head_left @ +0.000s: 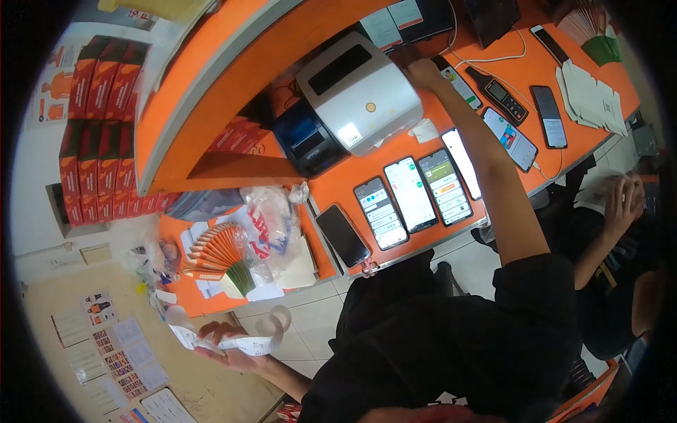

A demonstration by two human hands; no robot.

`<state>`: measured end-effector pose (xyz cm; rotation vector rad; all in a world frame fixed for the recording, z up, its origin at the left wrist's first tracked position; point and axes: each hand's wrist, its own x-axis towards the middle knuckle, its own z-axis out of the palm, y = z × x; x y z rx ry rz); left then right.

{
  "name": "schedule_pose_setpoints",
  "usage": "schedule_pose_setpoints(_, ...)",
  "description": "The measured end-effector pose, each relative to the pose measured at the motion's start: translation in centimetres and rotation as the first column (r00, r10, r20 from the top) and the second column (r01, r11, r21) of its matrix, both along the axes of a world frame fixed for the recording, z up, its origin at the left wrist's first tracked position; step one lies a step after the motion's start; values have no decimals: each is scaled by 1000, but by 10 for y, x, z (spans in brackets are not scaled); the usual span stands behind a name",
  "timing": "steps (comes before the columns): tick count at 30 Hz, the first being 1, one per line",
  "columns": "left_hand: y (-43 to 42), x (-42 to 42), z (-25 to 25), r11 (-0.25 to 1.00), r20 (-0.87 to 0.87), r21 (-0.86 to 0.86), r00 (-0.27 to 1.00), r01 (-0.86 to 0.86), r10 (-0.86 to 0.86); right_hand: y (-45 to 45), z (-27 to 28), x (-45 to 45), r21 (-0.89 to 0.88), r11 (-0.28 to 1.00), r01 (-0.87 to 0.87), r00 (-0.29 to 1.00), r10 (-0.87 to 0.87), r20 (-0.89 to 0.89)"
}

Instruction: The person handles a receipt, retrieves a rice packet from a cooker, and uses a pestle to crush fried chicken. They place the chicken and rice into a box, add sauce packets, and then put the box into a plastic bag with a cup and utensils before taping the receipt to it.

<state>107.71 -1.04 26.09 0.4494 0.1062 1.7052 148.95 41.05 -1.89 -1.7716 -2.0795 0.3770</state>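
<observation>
My left hand, at the lower left, pinches a long curling strip of white printed paper. One end of the strip rises to the left, and the other loops over to the right. My right arm reaches across the orange counter, and my right hand is beside the white label printer, close to a dark screen. Its fingers are in shadow, so their grip is unclear. Under my right forearm lie several phones, among them a lit phone and another lit phone.
A small dark printer adjoins the white one. A black handheld device, cables and white papers lie at the right. Red boxes are stacked at left. Plastic bags and orange fanned cards crowd the shelf. A co-worker's hand is at right.
</observation>
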Motion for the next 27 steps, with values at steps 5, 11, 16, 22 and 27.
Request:
schedule_pose_setpoints(5, -11, 3, 2, 996, -101, -38, 992, -84, 80, 46, -42, -13, 333, 942, -30, 998, 11, 58)
schedule_pose_setpoints(11, -23, -6, -6, 984, -35, -32, 984, -175, 174, 44, -37, -14, 442, 893, -87, 972, -20, 232)
schedule_pose_setpoints(16, -20, -6, -10, 982, -12, -48, 983, -185, 185, 20, 1, -20, 341, 940, 28, 991, -70, 111)
schedule_pose_setpoints(22, -20, -7, -12, 963, -48, -122, 970, -241, 236, 28, -14, -17, 345, 938, 42, 996, -66, 56)
schedule_pose_setpoints(27, -10, 6, -9, 979, -29, -93, 984, -179, 177, 23, -18, -12, 458, 889, 22, 1000, -25, -1)
